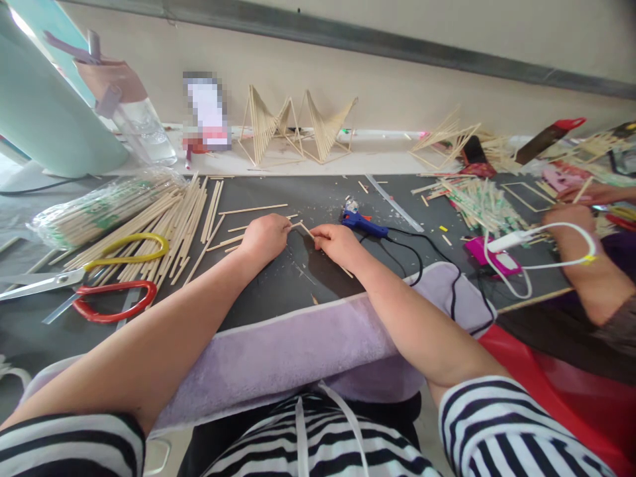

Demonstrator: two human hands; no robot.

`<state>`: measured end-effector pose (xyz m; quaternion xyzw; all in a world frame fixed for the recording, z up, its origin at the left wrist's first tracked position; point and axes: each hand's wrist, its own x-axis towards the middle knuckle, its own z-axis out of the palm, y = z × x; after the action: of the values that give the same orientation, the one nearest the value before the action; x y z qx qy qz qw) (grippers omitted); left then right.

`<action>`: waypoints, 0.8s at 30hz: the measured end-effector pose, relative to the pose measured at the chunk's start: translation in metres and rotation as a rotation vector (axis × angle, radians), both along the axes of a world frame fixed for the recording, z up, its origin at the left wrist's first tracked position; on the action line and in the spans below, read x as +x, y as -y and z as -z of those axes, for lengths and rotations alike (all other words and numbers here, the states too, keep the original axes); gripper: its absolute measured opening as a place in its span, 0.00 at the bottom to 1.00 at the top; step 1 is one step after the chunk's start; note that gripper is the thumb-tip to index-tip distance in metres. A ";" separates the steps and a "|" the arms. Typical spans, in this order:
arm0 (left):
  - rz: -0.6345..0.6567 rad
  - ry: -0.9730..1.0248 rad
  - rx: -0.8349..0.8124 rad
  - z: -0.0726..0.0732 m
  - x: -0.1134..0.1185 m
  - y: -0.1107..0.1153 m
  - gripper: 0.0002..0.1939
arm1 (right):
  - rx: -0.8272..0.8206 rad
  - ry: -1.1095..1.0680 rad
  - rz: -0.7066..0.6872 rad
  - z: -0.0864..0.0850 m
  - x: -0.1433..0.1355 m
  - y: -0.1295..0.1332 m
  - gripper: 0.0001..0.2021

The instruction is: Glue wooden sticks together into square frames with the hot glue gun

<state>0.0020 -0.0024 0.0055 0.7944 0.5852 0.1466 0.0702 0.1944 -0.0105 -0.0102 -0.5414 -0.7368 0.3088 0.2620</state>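
Observation:
My left hand point(263, 237) is closed, its fingertips pinching the end of a thin wooden stick. A second wooden stick point(342, 269) passes through the closed fingers of my right hand point(335, 244) and sticks out below them. The two sticks meet at an angle between my hands, just above the dark tabletop. Right of my right hand lies a blue hot glue gun point(368, 224) with a black cord. A few loose sticks point(253, 209) lie beside my left hand.
Large scissors point(124, 248), a bagged stick bundle point(106, 205) and a bottle point(144, 126) stand or lie left. Stick models point(318, 132) stand by the wall. A co-worker's arm point(586, 258), a pink device point(497, 257) and more sticks point(489, 202) are right. A lilac cloth point(298, 351) covers my lap.

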 end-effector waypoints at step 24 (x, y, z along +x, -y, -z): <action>-0.005 -0.013 0.005 0.001 -0.001 0.000 0.16 | 0.016 0.004 -0.005 0.000 0.001 0.000 0.14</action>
<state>0.0009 -0.0027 0.0047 0.7940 0.5873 0.1429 0.0641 0.1953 -0.0102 -0.0104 -0.5381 -0.7411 0.3026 0.2639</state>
